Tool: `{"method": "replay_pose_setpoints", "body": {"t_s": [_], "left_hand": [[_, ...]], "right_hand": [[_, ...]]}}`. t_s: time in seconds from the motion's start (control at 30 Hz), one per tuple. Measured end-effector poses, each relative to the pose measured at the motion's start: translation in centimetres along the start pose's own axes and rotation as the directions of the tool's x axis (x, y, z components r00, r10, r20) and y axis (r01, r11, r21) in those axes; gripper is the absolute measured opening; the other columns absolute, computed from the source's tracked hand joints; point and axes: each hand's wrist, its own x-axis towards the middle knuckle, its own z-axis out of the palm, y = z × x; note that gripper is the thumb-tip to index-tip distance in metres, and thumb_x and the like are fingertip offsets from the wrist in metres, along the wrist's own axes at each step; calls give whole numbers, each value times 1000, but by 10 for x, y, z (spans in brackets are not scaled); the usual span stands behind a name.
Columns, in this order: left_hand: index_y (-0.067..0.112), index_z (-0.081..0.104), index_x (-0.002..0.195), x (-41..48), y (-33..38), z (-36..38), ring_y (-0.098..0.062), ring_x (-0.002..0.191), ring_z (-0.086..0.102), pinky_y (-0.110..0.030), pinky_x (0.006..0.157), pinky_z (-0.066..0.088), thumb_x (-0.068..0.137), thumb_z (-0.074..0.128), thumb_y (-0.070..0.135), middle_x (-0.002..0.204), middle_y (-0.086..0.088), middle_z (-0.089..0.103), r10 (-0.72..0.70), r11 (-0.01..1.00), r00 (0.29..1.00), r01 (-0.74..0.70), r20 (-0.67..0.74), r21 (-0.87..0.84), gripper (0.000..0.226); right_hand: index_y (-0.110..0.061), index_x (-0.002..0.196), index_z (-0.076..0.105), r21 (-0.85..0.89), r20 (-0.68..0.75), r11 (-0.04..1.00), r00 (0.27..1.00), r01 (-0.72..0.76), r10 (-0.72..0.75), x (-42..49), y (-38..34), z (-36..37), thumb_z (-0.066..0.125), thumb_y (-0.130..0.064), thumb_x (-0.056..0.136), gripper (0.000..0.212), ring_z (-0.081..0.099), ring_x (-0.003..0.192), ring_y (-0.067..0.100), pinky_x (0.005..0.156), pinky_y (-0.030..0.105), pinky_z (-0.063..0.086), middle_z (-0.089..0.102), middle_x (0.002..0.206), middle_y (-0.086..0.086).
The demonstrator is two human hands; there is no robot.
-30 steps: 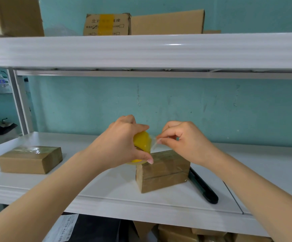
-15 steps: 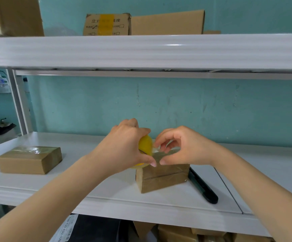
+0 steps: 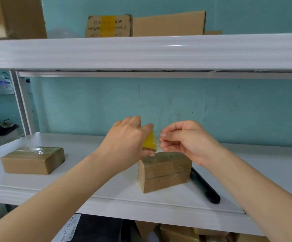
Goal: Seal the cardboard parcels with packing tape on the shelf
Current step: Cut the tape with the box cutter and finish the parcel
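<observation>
A small cardboard parcel (image 3: pixel 166 171) stands on the white shelf (image 3: pixel 93 186), near its front edge. Just above the parcel's left top corner my left hand (image 3: pixel 124 142) grips a yellow roll of packing tape (image 3: pixel 149 141). My right hand (image 3: pixel 185 139) hovers to the right of the roll and pinches the clear free end of the tape between thumb and fingers. Most of the roll is hidden by my left hand. A second, flat cardboard parcel (image 3: pixel 32 159) with shiny tape on top lies at the shelf's left.
A black utility knife (image 3: pixel 205 187) lies on the shelf right of the middle parcel. An upper shelf (image 3: pixel 141 51) overhangs, carrying cardboard boxes (image 3: pixel 168 23). More boxes sit below the shelf (image 3: pixel 176 232). A grey upright post (image 3: pixel 22 103) stands at the left.
Both hands have risen off the parcel's top with the roll. My right hand, which pressed down on the parcel half a second ago, now pinches the tape end in the air.
</observation>
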Motion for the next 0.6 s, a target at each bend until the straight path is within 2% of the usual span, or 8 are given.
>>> {"method": "replay_pose_setpoints", "body": {"t_s": [0.13, 0.23, 0.3, 0.33, 0.37, 0.4, 0.5, 0.6], "left_hand": [[14, 73, 83, -1, -3, 2, -24, 42, 56, -23, 38, 38, 28, 89, 54, 58, -4, 55, 6, 993, 999, -12, 47, 115, 70], [13, 67, 113, -1, -2, -2, -23, 47, 60, -22, 39, 38, 41, 85, 53, 64, 1, 62, 10, 993, 998, -17, 64, 114, 84], [17, 30, 146, -1, -3, -8, -25, 75, 66, -26, 50, 37, 71, 68, 46, 91, 1, 65, 36, 987, 999, -42, 40, 156, 89], [19, 9, 150, -1, -6, -5, -26, 87, 65, -28, 56, 35, 80, 58, 43, 101, 0, 63, 66, 978, 997, -70, 28, 199, 89], [18, 1, 150, 0, -6, -6, -27, 89, 64, -29, 57, 33, 82, 55, 42, 102, 0, 63, 84, 976, 996, -88, 27, 198, 91], [15, 6, 150, 0, -8, -8, -28, 79, 65, -29, 52, 31, 78, 60, 39, 93, -1, 65, 118, 973, 993, -115, -3, 198, 94], [2, 48, 133, 2, -10, -13, -23, 34, 50, -18, 39, 9, 46, 76, 29, 49, 1, 54, 145, 956, 987, -157, 65, 249, 96], [1, 54, 127, 5, -18, -4, -22, 29, 45, -17, 38, 8, 41, 74, 29, 44, 2, 50, 205, 944, 978, -206, 32, 259, 93]], "right_hand": [[0, 80, 59, -80, 1, 994, 997, 74, -74, -1, -4, -1, 61, 11, 81, 11, 60, 45, 14, 47, 22, 53, 63, 60, 11], [-4, 94, 58, -70, 27, 992, 994, 107, -106, -2, -5, -4, 62, 12, 80, 21, 58, 47, 16, 49, 23, 52, 63, 60, 12], [-8, 94, 63, -83, 85, 984, 985, 160, -153, -4, -1, -4, 61, 13, 80, 25, 58, 49, 16, 52, 23, 52, 62, 58, 10], [-9, 92, 66, -94, 118, 978, 978, 185, -174, -5, 3, -3, 60, 13, 81, 26, 57, 50, 15, 53, 23, 52, 61, 58, 8], [-10, 90, 68, -103, 145, 975, 973, 197, -181, -6, 7, -2, 60, 13, 80, 26, 57, 51, 13, 56, 21, 52, 61, 59, 6], [-10, 90, 68, -114, 167, 974, 970, 198, -177, -7, 10, -1, 61, 13, 79, 27, 57, 52, 11, 58, 19, 52, 61, 62, 4], [-11, 93, 67, -210, 175, 952, 966, 224, -188, -8, 14, 0, 66, 12, 75, 30, 60, 58, 6, 64, 14, 51, 62, 62, -7], [-6, 104, 68, -486, 124, 808, 942, 332, -313, -6, 16, 2, 74, 3, 72, 34, 56, 64, 5, 70, 15, 48, 61, 63, -13]]}}
